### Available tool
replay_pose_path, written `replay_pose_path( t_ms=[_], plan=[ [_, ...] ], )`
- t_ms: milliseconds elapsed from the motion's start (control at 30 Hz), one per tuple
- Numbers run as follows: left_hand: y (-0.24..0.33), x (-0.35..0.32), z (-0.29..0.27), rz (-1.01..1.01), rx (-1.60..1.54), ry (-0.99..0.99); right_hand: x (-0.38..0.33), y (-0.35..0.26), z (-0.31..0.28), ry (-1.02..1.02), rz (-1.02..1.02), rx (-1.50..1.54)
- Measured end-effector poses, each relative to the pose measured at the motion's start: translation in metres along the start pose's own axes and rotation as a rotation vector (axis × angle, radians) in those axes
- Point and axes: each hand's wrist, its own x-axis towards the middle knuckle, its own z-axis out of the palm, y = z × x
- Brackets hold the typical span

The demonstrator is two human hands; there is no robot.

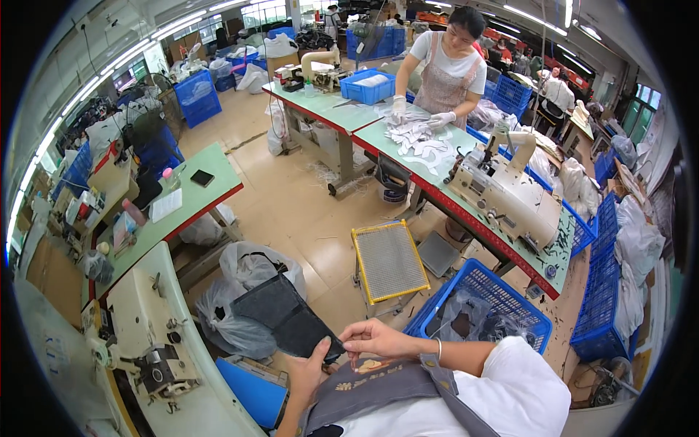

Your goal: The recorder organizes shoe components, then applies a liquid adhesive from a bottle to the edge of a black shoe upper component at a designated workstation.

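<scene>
A flat black fabric piece (280, 313) with a seam across it is held up in front of my body, tilted to the upper left. My left hand (309, 370) grips its lower right end, thumb on top. My right hand (380, 339) is closed in a pinch at the same end, its fingertips meeting the edge of the piece; whether a thread is between them is too small to tell. Behind the fabric lie translucent plastic bags (237, 291) with dark contents.
A sewing machine (156, 357) stands at my left, another (510, 189) on the green table at right. A yellow-edged mesh stool (391, 261) and a blue crate (502, 291) are ahead to the right. Across that table, a gloved co-worker (448, 80) handles white cut pieces.
</scene>
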Motion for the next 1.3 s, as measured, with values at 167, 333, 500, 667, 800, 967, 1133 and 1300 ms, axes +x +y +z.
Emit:
replay_pose_path(
  t_ms=[167,333,500,667,800,967,1133,1300],
  plan=[
    [0.020,0.052,-0.054,0.005,0.052,-0.030,0.075,-0.015,0.018,-0.084,0.086,-0.118],
    [0.015,0.085,-0.085,-0.035,-0.188,0.044,0.126,0.001,0.014,-0.178,0.057,-0.102],
    [0.017,0.123,-0.095,-0.101,0.083,-0.039,0.151,-0.021,0.021,0.067,-0.047,-0.167],
    [0.019,0.166,-0.086,-0.067,0.350,-0.259,0.185,-0.025,-0.001,0.259,-0.157,-0.255],
    [0.023,0.209,-0.084,-0.260,0.179,-0.200,0.195,-0.054,-0.025,0.215,-0.050,-0.435],
    [0.010,0.269,-0.035,-0.074,0.083,-0.098,0.214,-0.080,-0.079,0.130,-0.174,-0.477],
    [0.022,0.311,0.042,0.029,0.142,-0.251,0.213,-0.112,-0.145,0.062,-0.144,-0.107],
    [0.008,0.354,0.093,-0.111,0.250,-0.460,0.199,-0.140,-0.196,0.069,-0.087,0.065]
  ],
)
